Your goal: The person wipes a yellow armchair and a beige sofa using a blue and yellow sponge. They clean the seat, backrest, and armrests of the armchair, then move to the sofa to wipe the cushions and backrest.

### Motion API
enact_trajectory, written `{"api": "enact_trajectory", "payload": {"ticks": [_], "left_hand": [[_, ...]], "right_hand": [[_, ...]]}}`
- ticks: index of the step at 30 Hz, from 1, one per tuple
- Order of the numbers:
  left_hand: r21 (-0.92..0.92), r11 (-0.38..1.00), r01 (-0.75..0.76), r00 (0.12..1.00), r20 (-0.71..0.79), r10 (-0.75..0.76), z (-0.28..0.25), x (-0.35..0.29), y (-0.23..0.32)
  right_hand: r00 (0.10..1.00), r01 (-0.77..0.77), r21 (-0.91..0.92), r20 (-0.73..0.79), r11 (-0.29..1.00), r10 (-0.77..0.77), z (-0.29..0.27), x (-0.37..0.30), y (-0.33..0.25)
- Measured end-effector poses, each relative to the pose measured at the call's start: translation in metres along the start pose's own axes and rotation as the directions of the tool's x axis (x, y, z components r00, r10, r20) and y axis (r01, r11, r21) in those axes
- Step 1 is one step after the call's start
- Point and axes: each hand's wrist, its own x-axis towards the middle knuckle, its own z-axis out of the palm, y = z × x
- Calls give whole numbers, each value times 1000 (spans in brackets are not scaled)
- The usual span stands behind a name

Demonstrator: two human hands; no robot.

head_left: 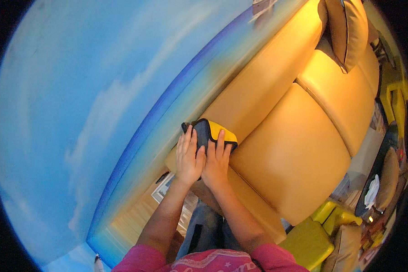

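Observation:
A dark grey and yellow cloth with black edging (224, 132) lies over the corner of the tan sofa (285, 154), where the backrest meets the near armrest. My left hand (189, 158) rests flat on the grey side, fingers stretched out toward the wall. Beside it, my right hand (216, 165) lies on the cloth with its fingers extended and a little apart, some over the yellow part. The two hands nearly touch at the thumbs. Part of the cloth under my palms is hidden.
A blue painted wall (99, 90) runs along the sofa's back. A brown cushion (347, 34) leans at the sofa's far end. Yellow-green seats (310, 242) and a dark table with a white tissue (371, 191) stand at right. A framed picture (162, 189) is low beside my left forearm.

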Motion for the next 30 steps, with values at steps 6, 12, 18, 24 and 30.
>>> {"api": "enact_trajectory", "payload": {"ticks": [6, 12, 18, 24, 30], "left_hand": [[-72, 995, -75, 997, 12, 76, 13, 60, 11], [-168, 978, -120, 991, 46, 129, 15, 119, 30], [77, 991, -114, 981, 168, 100, -13, 56, 11], [77, 978, -195, 970, 160, 181, 7, 99, 41], [6, 936, -351, 936, 8, 351, 50, 199, 90]], "right_hand": [[989, 1, -172, -144, 985, -26, -23, 88, 13], [970, -94, -231, -241, 968, 37, -44, 135, 15], [990, -70, 34, -118, 997, 74, -29, 65, 6], [969, -57, 55, -237, 997, 68, -27, 90, 35], [927, -49, 187, -357, 981, 115, -79, 193, 81]]}}
